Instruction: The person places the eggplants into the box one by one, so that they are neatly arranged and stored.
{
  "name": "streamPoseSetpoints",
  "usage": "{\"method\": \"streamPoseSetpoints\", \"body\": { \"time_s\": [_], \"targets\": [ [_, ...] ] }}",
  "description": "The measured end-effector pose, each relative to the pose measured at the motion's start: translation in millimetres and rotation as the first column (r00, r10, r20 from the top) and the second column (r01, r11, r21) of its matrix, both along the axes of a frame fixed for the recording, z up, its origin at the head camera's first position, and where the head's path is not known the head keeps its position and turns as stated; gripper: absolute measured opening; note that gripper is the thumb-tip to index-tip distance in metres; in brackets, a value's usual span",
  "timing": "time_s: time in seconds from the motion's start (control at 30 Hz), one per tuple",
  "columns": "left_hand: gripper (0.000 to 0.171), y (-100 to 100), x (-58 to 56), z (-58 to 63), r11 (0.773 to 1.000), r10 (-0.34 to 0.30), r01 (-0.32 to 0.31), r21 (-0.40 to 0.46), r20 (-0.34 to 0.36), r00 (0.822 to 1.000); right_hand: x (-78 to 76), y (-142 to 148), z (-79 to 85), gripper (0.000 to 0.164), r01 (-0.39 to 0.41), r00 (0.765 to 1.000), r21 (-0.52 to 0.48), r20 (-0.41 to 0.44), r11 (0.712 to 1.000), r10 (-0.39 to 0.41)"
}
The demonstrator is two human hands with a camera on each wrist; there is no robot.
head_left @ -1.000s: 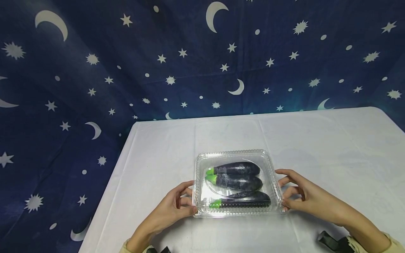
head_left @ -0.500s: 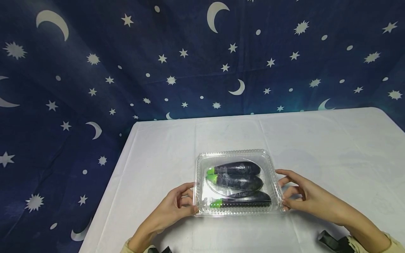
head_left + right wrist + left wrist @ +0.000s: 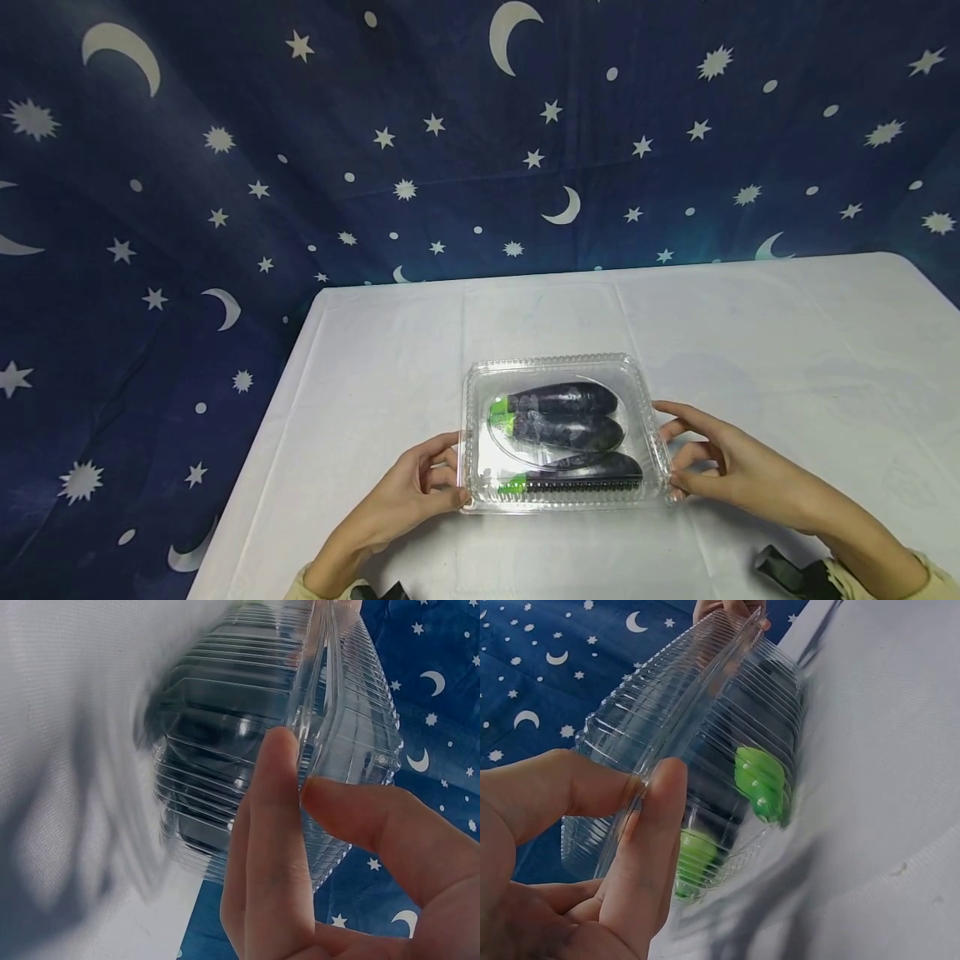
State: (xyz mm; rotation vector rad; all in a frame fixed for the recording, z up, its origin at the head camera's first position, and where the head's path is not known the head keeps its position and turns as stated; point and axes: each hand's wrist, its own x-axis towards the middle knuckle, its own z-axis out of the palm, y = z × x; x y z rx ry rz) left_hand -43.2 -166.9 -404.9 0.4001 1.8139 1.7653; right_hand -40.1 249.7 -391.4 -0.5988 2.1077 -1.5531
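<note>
A clear plastic clamshell box [image 3: 555, 367] with ribbed sides stands on the table, its lid down. Three dark eggplants [image 3: 570, 433] with bright green stem ends lie inside, two side by side at the back and one along the front. My left hand [image 3: 420, 487] pinches the rim at the box's left side between thumb and fingers; the wrist view shows the fingertips [image 3: 664, 780] on the seam where lid and base meet. At the right side, my right hand [image 3: 712, 458] pinches the same rim, its thumb [image 3: 352, 806] on the lid side and fingers on the base side.
White cloth covers the table [image 3: 390, 358], whose far edge meets a dark blue curtain [image 3: 450, 150] printed with moons and stars. Black wrist devices [image 3: 787, 571] sit by both sleeves at the front.
</note>
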Motion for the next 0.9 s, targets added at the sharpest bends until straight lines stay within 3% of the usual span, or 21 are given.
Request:
{"method": "streamPoseSetpoints", "body": {
  "time_s": [0.3, 0.67, 0.9],
  "targets": [
    [0.075, -5, -2.6, -0.5, 0.999, -0.035, 0.035, 0.002, -0.004, 0.999, -0.3, -1, 1.2, 0.078, 0.004, 1.0, 0.022, 0.022, 1.0, -0.004],
    [0.072, -9, -5.6, -1.2, 0.998, -0.007, 0.005, -0.057, -0.039, 0.999, -2.6, -2, -0.1, 0.074, 0.026, 0.999, 0.044, -0.025, 0.999, -0.025],
    [0.061, -15, -10.0, -4.2, 0.998, 0.015, -0.018, -0.056, -0.048, 0.999, -2.8, -2, 3.0, 0.067, 0.101, 0.993, 0.105, -0.072, 0.989, -0.094]
  ]
}}
